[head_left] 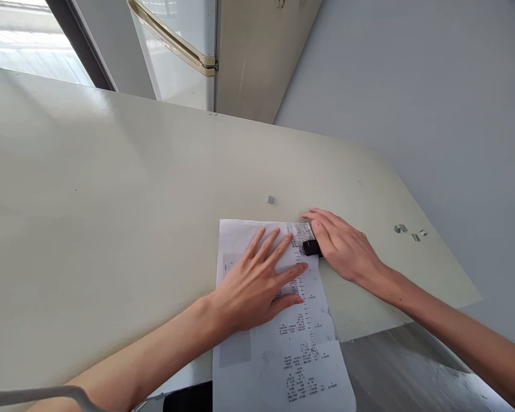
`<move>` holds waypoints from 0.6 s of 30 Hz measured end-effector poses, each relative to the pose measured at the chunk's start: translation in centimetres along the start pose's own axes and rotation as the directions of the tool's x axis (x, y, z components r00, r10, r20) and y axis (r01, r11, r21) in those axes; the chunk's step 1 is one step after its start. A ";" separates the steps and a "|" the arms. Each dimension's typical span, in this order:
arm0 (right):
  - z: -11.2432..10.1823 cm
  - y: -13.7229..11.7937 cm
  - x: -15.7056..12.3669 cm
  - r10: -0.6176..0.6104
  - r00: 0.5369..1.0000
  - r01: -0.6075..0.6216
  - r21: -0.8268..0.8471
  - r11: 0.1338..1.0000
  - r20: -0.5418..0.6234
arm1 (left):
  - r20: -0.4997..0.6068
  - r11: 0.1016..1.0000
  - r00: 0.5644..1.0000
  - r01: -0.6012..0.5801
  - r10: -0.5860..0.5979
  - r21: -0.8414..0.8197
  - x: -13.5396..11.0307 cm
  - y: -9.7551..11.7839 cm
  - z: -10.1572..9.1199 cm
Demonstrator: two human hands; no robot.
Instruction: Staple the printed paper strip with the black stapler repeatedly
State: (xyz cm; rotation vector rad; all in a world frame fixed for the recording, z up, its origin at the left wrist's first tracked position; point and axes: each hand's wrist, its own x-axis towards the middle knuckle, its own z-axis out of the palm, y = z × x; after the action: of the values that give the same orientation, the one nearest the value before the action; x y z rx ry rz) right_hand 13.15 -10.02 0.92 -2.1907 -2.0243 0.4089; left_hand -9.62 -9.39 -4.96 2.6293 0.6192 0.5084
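A printed sheet of paper (278, 377) lies on the table, its lower part reaching past the near edge. My left hand (261, 280) rests flat on the sheet with its fingers spread. At the sheet's upper right corner sits a black stapler (312, 248), mostly hidden beneath my right hand (345, 246). My right hand is closed over it, with the thumb and fingers pointing left. Dense thin metallic-looking marks (299, 233), like staples, cover that corner beside the stapler's tip.
A small grey staple strip (270, 199) lies beyond the sheet on the pale table (133, 206). Several silver pieces (412, 231) are scattered at the right. A fridge (180, 63) stands behind the table, and a wall (412, 86) bounds it at the right.
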 end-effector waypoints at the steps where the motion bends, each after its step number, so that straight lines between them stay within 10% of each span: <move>1: 0.0 -0.1 0.1 -0.012 1.000 0.013 -0.029 0.999 0.013 | -0.001 1.000 1.000 -0.001 0.001 -0.002 0.0 0.0 0.0; 11: 1.1 -1.3 1.2 -0.123 0.992 0.119 -0.233 0.965 -0.004 | -0.016 0.999 1.000 -0.026 0.027 0.022 0.2 -0.4 -0.1; 18: -0.8 1.1 0.5 -0.150 0.989 0.147 0.226 0.963 -0.003 | -0.033 0.998 0.997 -0.063 0.064 0.031 0.2 -0.7 -0.1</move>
State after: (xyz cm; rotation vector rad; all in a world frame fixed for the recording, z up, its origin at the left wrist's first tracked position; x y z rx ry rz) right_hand 14.45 -9.58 1.30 -1.8951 -2.0198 0.6046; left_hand -9.70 -8.66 -5.11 2.6810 0.5587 0.5685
